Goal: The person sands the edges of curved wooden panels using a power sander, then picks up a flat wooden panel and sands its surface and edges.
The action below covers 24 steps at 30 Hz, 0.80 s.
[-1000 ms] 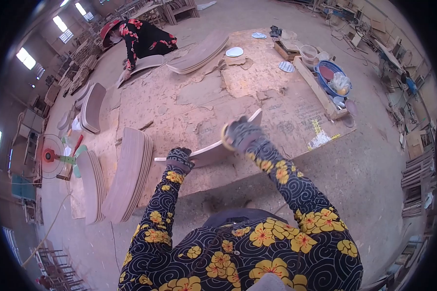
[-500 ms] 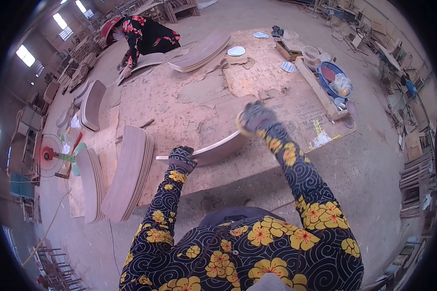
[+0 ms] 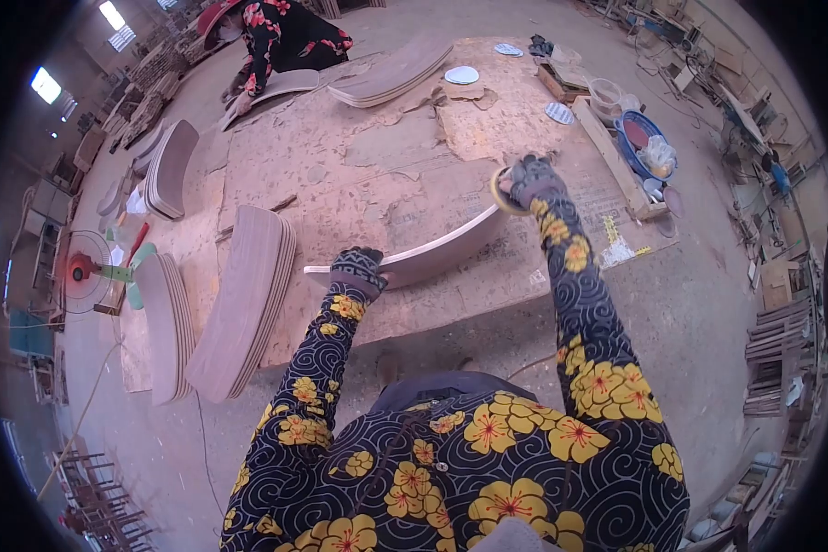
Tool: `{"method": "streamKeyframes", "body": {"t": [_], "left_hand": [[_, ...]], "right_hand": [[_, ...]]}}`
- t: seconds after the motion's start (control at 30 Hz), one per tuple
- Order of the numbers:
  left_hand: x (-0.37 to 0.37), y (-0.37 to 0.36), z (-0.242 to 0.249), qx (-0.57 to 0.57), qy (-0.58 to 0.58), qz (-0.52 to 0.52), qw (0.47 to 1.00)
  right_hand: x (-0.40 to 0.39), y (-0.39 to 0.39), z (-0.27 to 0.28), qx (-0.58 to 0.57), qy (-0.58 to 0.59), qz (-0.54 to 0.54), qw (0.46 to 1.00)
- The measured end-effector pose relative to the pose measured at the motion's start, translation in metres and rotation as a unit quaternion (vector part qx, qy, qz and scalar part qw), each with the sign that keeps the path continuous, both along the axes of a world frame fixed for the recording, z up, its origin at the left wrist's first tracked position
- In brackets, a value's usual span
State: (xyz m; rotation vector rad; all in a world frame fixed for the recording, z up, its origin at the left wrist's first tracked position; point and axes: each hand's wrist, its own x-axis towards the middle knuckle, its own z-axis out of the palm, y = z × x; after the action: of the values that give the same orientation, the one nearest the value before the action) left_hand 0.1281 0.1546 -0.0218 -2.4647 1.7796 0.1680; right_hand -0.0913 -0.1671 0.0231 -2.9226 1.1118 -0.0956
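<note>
A curved wooden board [image 3: 446, 255] stands on its edge near the front of the worktable, its pale upper edge facing me. My left hand [image 3: 358, 270], in a patterned knit glove, is closed around the board near its left end. Gloved too, my right hand [image 3: 532, 178] grips a round sanding disc [image 3: 500, 191] with a yellowish rim, at the board's right end. Whether the disc touches the edge is hard to tell. My right fingers are partly hidden behind the disc and glove.
Stacks of curved boards [image 3: 244, 299] lie to my left, with another stack [image 3: 396, 74] at the far side. A co-worker [image 3: 285, 37] bends over a board at the far left corner. At right are a blue basket [image 3: 627, 156] and loose round discs [image 3: 559, 113]. A fan [image 3: 85, 267] stands left.
My right hand has moved rightward with the disc, along the board to its right end. My left hand keeps its hold on the board. The whole view has shifted slightly.
</note>
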Motion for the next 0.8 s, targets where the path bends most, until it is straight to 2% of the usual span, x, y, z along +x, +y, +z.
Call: {"method": "streamKeyframes", "body": {"t": [0.07,0.13,0.2,0.3,0.4,0.43,0.5,0.53,0.67,0.73,0.77,0.8], "left_hand": [[0.004,-0.001,0.0,0.002,0.005,-0.003,1.0],[0.008,-0.001,-0.006,-0.006,0.009,-0.013,1.0],[0.004,0.001,-0.002,0.004,0.021,-0.013,1.0],[0.007,0.003,-0.004,-0.011,0.034,-0.028,0.999],[0.01,0.005,0.0,-0.025,0.065,-0.036,0.997],[0.013,0.005,-0.003,-0.03,0.068,-0.039,0.996],[0.016,0.008,-0.006,-0.049,0.083,-0.055,0.994],[0.015,0.009,-0.007,-0.042,0.087,-0.058,0.994],[0.028,0.017,-0.005,-0.021,0.126,-0.068,0.989],[0.046,0.022,-0.006,0.007,0.131,-0.077,0.988],[0.071,0.032,-0.005,0.044,0.139,-0.114,0.983],[0.09,0.039,-0.001,0.082,0.157,-0.095,0.98]], "right_hand": [[-0.007,0.021,-0.045,-0.044,-0.081,0.069,0.993],[0.009,0.103,-0.019,0.159,-0.133,-0.064,0.976],[0.014,0.154,-0.057,-0.028,-0.187,0.046,0.981],[0.021,0.191,-0.057,0.026,-0.288,0.095,0.953],[0.018,0.154,-0.053,-0.018,-0.322,-0.001,0.947],[0.018,0.125,-0.039,0.009,-0.198,-0.025,0.98],[-0.001,0.072,-0.033,0.057,-0.177,-0.129,0.974],[-0.013,0.058,-0.046,0.076,-0.281,-0.205,0.935],[-0.01,0.084,-0.046,0.074,-0.25,-0.175,0.95],[0.012,0.132,-0.037,0.027,-0.222,-0.114,0.968],[0.02,0.151,-0.04,0.082,-0.231,-0.155,0.957],[0.027,0.173,-0.044,0.049,-0.246,-0.136,0.958]]}}
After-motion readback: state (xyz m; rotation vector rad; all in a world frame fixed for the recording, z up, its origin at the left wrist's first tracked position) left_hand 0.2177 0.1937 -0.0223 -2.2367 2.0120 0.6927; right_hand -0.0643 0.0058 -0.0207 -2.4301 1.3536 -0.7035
